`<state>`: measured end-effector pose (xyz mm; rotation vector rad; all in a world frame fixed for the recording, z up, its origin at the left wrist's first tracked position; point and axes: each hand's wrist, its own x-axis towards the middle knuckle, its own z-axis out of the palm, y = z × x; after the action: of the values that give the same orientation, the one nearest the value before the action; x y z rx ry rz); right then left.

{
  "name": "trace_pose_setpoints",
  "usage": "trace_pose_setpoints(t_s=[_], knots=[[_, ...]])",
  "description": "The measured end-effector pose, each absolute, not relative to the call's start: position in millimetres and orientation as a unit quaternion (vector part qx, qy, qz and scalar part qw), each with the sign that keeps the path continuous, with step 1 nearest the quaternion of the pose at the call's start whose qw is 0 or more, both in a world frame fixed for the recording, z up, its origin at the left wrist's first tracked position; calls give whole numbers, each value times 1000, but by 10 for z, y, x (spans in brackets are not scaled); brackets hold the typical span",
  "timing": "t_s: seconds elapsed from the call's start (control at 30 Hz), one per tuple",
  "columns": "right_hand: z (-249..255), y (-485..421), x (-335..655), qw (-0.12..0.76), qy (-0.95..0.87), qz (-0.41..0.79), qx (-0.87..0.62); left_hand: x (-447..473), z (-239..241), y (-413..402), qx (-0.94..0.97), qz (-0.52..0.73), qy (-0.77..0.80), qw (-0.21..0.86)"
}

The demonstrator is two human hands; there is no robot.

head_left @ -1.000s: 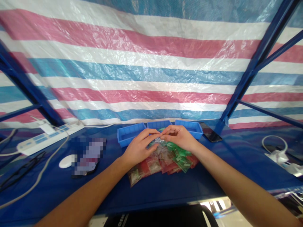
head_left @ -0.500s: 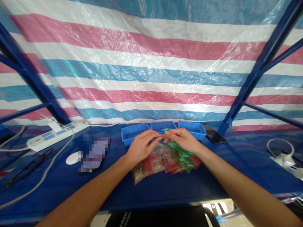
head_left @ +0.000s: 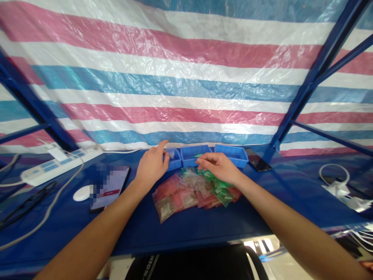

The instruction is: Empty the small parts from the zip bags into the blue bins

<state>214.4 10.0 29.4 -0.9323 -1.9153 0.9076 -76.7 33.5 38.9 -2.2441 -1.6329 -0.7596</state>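
White plastic marks the desk's [head_left: 297,202] left rear corner, where a power strip [head_left: 43,174] lies, with a round disc [head_left: 81,193] and a phone [head_left: 118,182] (partly pixelated) nearer the left hand [head_left: 150,165]. That hand's fingers stand apart at the left tray [head_left: 174,165], a clear packet [head_left: 171,153] just beside them; whether they touch it I cannot tell. Between the trays and the desk's front edge lies a pile of small bags [head_left: 190,196], mostly red at left, green at right. With only a bit of green [head_left: 198,156] showing in the middle tray [head_left: 189,162], I judge the work little advanced, most bags being left in the pile. Over the pile's green end is the right hand [head_left: 215,165], fingers curled together; whether they pinch anything is hidden. Further right, the right tray [head_left: 233,152] and a dark phone [head_left: 258,160] follow the rear edge. A strip of blue desk separates pile from front edge, and a wider stretch toward the white charger [head_left: 338,188] should give the right forearm more room.
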Motion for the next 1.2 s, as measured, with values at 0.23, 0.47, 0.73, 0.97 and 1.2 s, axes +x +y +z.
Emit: trace_pose_setpoints(t_s=[0.23,0.47,0.73,0.97,1.2], knots=[[391,-107,2025,347,-903,149,-204,-770,327,350,-778,-224,-560,179],[296,-429,1727,254,-962,94,-25,-654,316,278,-824,-282,-473,132],[261,-502,1652,287,-949,129,-30,-482,320,176,-821,-432,-373,-35],[326,-181,1897,519,-717,384,-264,-461,316,184,-708,-495,-344,-367],[184,233,2100,561,-576,484,-346,-295,147,135,-706,-474,-318,-420]])
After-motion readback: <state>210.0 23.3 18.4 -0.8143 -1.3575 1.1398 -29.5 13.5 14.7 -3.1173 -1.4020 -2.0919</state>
